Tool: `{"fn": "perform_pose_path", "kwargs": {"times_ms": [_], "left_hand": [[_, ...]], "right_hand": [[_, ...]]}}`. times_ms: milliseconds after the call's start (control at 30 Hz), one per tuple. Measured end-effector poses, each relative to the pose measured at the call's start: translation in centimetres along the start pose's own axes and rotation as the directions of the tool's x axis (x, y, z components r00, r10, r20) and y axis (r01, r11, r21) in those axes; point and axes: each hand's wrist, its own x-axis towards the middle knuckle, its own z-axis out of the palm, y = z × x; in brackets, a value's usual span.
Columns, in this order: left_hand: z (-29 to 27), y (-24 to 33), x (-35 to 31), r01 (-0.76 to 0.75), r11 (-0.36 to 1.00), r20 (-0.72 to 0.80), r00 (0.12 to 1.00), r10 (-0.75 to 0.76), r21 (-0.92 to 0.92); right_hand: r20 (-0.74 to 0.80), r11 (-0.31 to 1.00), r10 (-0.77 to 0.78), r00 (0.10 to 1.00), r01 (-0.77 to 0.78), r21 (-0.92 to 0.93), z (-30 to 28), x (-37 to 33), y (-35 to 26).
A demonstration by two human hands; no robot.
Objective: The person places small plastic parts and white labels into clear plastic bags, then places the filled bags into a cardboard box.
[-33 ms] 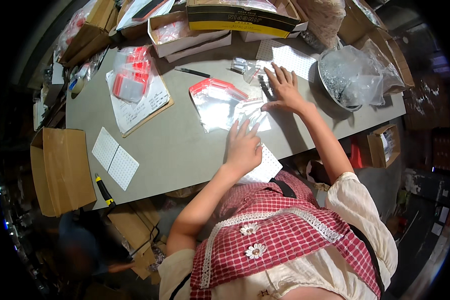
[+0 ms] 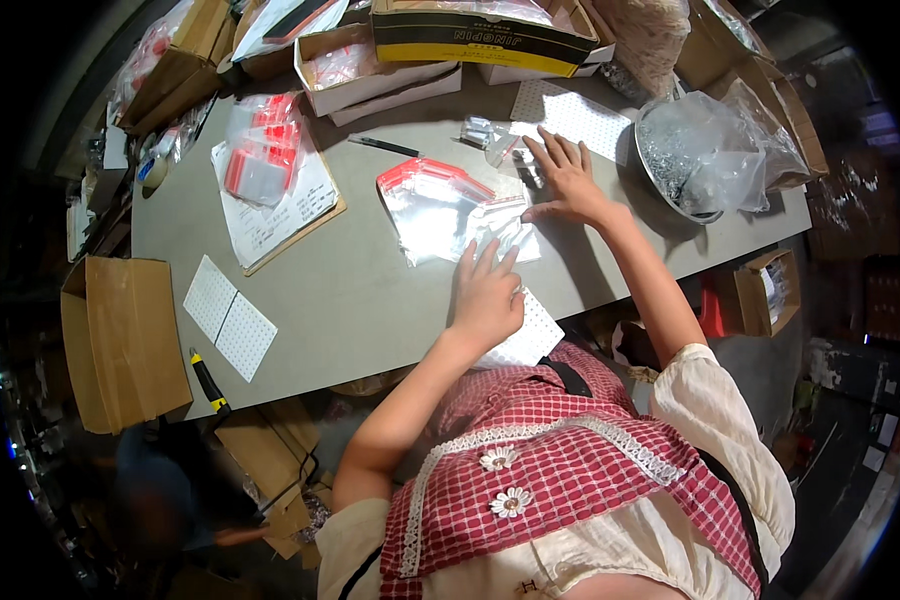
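A fanned stack of clear zip bags with red tops (image 2: 420,205) lies in the middle of the table. My left hand (image 2: 488,300) rests at the near edge of a clear bag (image 2: 505,222) beside that stack, its fingers stretched out and holding nothing. To the right, my right hand (image 2: 570,187) is spread open with its fingertips by the bag's far end. Beyond it are a small clear packet (image 2: 500,148) and some small shiny metal pieces (image 2: 476,130). White dotted sheets (image 2: 530,330) stick out at the table edge below my left hand.
A metal bowl (image 2: 642,165) of small metal parts stands at right, plastic bags over it. Left are a clipboard (image 2: 300,235) with red-topped bags, two dotted cards (image 2: 232,315), a utility knife (image 2: 208,382) and a cardboard box (image 2: 130,345). A pen (image 2: 384,146) lies before open boxes.
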Motion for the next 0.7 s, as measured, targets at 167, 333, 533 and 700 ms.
{"fn": "perform_pose_path", "kwargs": {"times_ms": [167, 333, 533, 700], "left_hand": [[0.9, 0.6, 1.3, -0.002, 0.999, 0.016, 1.0, 0.001, 0.039], [1.3, 0.7, 2.4, 0.004, 0.999, 0.037, 0.999, -0.006, 0.038], [0.4, 1.0, 2.8, 0.01, 1.0, 0.015, 1.0, -0.01, -0.028], [0.5, 0.7, 0.8, 0.075, 0.987, -0.199, 0.975, -0.103, -0.141]], "right_hand": [[-0.187, 0.936, -0.082, 0.979, 0.14, 0.322, 1.2, -0.2, 2.2], [-0.261, 0.872, -0.152, 0.953, 0.253, 0.42, 1.4, -2.5, 2.6], [-0.187, 0.903, -0.21, 0.96, 0.263, 0.34, -1.1, -5.5, -1.3], [-0.221, 0.852, -0.338, 0.915, 0.397, 0.341, 0.0, -4.7, -0.4]]}}
